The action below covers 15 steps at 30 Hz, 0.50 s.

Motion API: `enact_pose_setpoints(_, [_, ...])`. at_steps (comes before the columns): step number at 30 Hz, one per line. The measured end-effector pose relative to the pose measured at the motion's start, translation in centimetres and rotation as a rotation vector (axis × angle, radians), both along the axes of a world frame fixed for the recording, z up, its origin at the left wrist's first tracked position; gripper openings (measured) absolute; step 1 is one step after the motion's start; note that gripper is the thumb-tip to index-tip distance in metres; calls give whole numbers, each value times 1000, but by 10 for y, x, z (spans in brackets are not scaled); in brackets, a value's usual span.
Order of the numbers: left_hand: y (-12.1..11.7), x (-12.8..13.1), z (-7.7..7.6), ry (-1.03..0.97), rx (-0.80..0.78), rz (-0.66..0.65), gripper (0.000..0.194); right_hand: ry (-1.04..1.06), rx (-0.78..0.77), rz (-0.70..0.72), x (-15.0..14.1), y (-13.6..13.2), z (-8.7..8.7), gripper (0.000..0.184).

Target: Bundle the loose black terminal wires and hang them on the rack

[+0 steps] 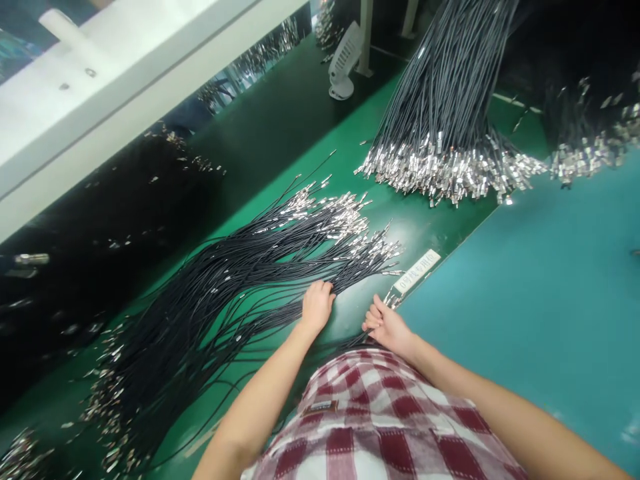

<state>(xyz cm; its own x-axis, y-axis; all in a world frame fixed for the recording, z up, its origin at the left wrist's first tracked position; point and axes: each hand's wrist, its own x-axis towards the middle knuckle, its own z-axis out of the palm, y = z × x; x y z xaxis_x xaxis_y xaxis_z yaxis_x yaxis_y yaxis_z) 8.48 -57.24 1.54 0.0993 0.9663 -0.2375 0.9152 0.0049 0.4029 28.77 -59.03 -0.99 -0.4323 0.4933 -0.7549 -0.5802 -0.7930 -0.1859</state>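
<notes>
Many thin black cables with silvery metal ends lie in a loose pile across the green table. My left hand rests at the right edge of this pile, its fingers curled over several cables just behind their metal ends. Close to the table's edge, my right hand is closed around a small bunch of black cables. Silvery ends of that bunch stick out above my right fist. Cable lengths trail leftward from it, in front of the checked apron.
A white label strip is stuck at the table's edge. A large hanging bundle of cables is at the back right, another beyond it. A small white fan stands behind. A pale shelf beam crosses the upper left.
</notes>
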Motion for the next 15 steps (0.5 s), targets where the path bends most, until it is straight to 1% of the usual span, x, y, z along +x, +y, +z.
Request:
enact_pose_setpoints(1, [8,2,-1,-8,-21,1,12,7,10,-5,0,-1,0,60])
enact_pose_setpoints(3, [13,-1,-1,-88,-7,15,9,18,28,-16,-1,-2,2,60])
enact_pose_setpoints(5, [10,-8,1,-217,36,55,7,26,36,-24,-2,-2,3,59])
enact_pose_setpoints(7, [4,-16,7,-403,16,120,7,31,51,-41,-3,-1,4,55])
enact_pose_setpoints(9, [-3,-21,14,-629,-87,204,13,20,89,-71,-5,1,8,44])
enact_pose_setpoints(11, [-10,-24,21,-832,-229,287,26,4,142,-103,-6,3,13,27])
enact_pose_setpoints(12, [-15,-25,25,-906,-296,319,33,6,165,-114,-7,4,16,23])
enact_pose_setpoints(14, [-26,-24,30,-1006,-403,370,45,29,198,-122,-8,5,24,30])
enact_pose_setpoints(15, [-32,-24,31,-1039,-444,393,47,40,207,-118,-8,6,27,34])
